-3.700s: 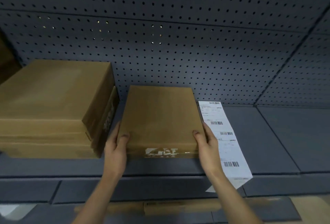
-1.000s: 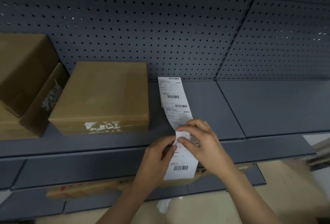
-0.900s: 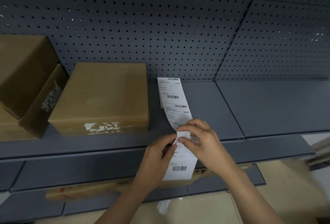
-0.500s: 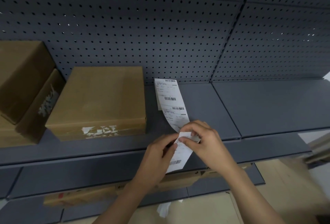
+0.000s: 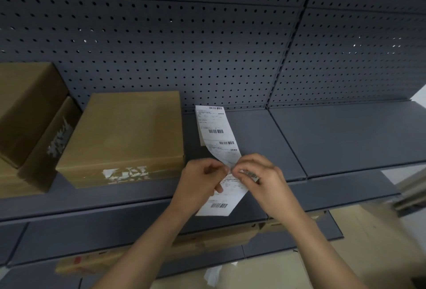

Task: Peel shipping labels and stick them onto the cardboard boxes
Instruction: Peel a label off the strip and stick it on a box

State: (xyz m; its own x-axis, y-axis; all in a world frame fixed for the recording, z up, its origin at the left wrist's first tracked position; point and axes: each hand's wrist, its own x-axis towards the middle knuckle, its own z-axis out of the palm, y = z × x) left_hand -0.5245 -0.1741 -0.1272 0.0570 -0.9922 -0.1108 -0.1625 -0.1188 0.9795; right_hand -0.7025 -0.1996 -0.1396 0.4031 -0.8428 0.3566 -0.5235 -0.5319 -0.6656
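We are finding the peeling step in hand. The label strip (image 5: pixel 216 150) is lying on the shelf (image 5: pixel 345 136) just right of the flat cardboard box (image 5: pixel 129 132), its near end hanging over the shelf edge. The left hand (image 5: pixel 200 185) is pinching the strip shut between thumb and fingers; the right hand (image 5: pixel 258 178) is gripping a curled label edge. We are judging that the next move calls for pulling one label free and carrying it left to the box top, which is showing bare.
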